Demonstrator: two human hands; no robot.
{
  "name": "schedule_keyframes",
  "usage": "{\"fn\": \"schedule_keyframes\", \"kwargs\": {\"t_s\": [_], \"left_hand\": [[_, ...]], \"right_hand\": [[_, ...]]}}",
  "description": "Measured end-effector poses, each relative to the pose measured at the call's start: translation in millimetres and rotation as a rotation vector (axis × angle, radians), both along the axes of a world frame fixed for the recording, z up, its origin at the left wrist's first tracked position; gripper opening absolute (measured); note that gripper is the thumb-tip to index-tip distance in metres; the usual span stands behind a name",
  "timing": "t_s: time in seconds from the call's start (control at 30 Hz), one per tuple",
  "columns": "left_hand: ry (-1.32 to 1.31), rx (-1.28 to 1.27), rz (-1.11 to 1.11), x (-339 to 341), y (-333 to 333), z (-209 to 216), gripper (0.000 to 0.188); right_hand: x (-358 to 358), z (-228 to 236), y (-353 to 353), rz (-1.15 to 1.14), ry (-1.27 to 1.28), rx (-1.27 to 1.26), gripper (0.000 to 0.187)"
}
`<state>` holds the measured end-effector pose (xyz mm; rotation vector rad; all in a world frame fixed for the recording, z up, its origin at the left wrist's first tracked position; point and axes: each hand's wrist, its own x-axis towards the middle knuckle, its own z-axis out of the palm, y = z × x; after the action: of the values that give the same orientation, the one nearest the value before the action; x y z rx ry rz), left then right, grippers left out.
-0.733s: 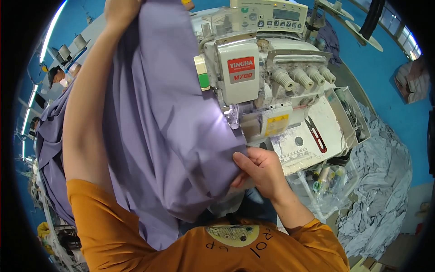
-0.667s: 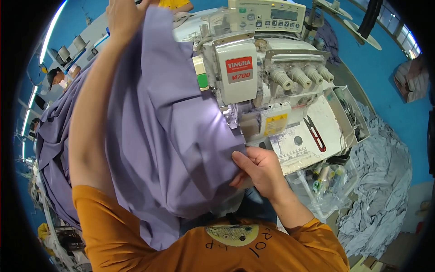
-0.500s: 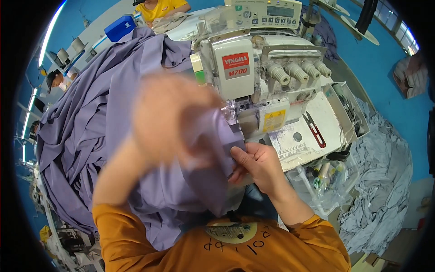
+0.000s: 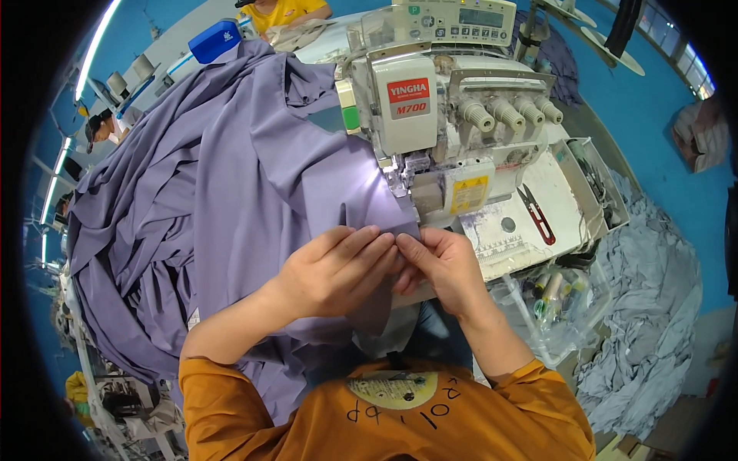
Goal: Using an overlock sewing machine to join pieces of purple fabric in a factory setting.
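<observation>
A large heap of purple-grey fabric (image 4: pixel 231 165) spreads over the left side and runs up to the needle area of a white overlock sewing machine (image 4: pixel 403 127). Just in front of the lit presser foot, both hands meet at the fabric's edge. My left hand (image 4: pixel 334 269) is closed, its fingertips pinching the cloth beside the right thumb. With thumb against bent fingers, my right hand (image 4: pixel 442 265) grips the same edge at its right end. Below the hands a flap of the cloth hangs down toward my lap.
Red-handled thread snips (image 4: pixel 536 215) lie on the machine's white bed, next to a narrow tray (image 4: pixel 588 180) of tools. A clear bin (image 4: pixel 550 307) with thread spools sits below. Crumpled light grey fabric (image 4: pixel 642 307) is piled at right. Co-workers (image 4: pixel 280 11) sit at the far side and left.
My left hand, blurred above the cloth before, has come down and toward me to the edge beside my right hand. The fabric by the needle now lies flatter.
</observation>
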<state>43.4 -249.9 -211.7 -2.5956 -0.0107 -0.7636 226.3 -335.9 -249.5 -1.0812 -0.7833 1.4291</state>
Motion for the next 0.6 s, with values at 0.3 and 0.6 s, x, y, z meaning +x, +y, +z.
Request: {"fn": "schedule_keyframes", "kwargs": {"t_s": [0.3, 0.6], "left_hand": [[0.003, -0.026, 0.008, 3, 1, 4, 0.030], [0.030, -0.190, 0.030, 4, 14, 18, 0.031]], "right_hand": [[-19, -10, -10, -0.677, -1.216, 0.627, 0.030], [-9, -5, -8, -0.574, -1.483, 0.737, 0.038]]}}
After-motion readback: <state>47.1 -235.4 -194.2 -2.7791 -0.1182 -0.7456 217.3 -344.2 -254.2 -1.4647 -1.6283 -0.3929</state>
